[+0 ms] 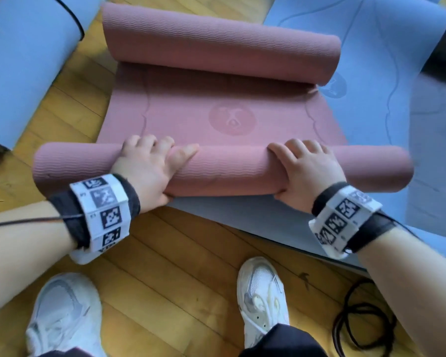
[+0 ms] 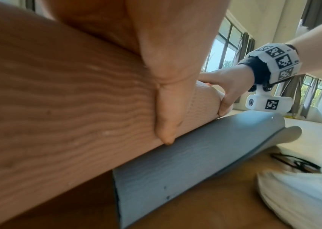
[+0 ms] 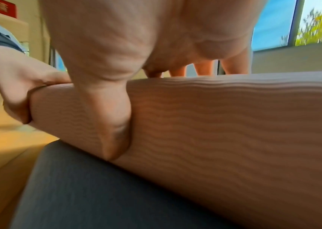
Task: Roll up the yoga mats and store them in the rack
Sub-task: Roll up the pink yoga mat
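Note:
A pink yoga mat [image 1: 191, 114] lies on the floor, its middle flat. Its far end is curled into a roll [image 1: 216, 45] and its near end into a second roll [image 1: 229, 171]. My left hand [image 1: 150, 163] grips the near roll left of centre, fingers over the top and thumb against the near side. My right hand [image 1: 307, 171] grips it the same way further right. The left wrist view shows my left thumb [image 2: 166, 108] pressed on the ribbed pink roll [image 2: 58, 108], and the right wrist view my right thumb [image 3: 113, 131] on the pink roll [image 3: 234, 124].
A blue mat [image 1: 384, 73] lies under and to the right of the pink one, its near edge [image 2: 185, 162] by my hands. Another blue mat [image 1: 18, 68] lies at the left. My white shoes [image 1: 65, 313] stand on the wooden floor [image 1: 178, 253]. A black cable [image 1: 363, 320] coils at the right.

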Demonstrator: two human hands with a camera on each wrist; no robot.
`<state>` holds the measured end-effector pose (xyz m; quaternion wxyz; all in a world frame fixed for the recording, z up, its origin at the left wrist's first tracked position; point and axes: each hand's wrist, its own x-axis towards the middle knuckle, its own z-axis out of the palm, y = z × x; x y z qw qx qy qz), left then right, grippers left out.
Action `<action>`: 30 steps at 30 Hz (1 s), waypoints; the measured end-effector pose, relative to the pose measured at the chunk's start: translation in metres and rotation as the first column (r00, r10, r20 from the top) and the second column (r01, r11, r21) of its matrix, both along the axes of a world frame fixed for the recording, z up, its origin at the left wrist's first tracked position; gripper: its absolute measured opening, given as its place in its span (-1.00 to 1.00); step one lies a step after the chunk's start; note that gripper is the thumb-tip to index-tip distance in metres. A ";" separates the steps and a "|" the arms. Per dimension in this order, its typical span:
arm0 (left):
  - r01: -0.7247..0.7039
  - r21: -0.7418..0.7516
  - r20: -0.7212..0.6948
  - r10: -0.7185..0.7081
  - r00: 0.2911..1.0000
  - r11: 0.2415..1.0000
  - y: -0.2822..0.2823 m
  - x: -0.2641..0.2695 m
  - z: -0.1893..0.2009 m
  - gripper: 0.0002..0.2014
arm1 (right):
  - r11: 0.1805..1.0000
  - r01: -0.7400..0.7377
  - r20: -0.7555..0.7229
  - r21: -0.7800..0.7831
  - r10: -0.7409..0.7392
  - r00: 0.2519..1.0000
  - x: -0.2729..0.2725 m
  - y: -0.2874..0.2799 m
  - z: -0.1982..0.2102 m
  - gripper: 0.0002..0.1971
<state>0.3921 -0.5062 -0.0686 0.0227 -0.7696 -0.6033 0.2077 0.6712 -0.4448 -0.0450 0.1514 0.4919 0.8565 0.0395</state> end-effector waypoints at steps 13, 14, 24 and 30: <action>0.064 -0.303 0.063 -0.047 0.997 0.951 0.013 -0.006 -0.047 0.05 | 0.958 0.108 0.062 -0.265 -0.095 0.994 0.001 -0.029 -0.051 0.06; 0.070 -0.321 0.079 -0.047 0.996 0.944 0.016 -0.008 -0.049 0.06 | 0.953 0.120 0.061 -0.279 -0.107 0.992 0.000 -0.027 -0.051 0.04; 0.085 -0.292 0.148 -0.043 0.988 0.953 0.028 -0.005 -0.044 0.12 | 0.890 0.239 0.032 -0.388 -0.246 0.969 -0.014 0.005 -0.055 -0.36; -0.072 -0.281 0.200 0.132 0.971 0.957 -0.002 0.013 -0.045 -0.13 | 0.851 0.299 0.089 -0.431 -0.290 0.953 -0.025 0.032 -0.055 -0.35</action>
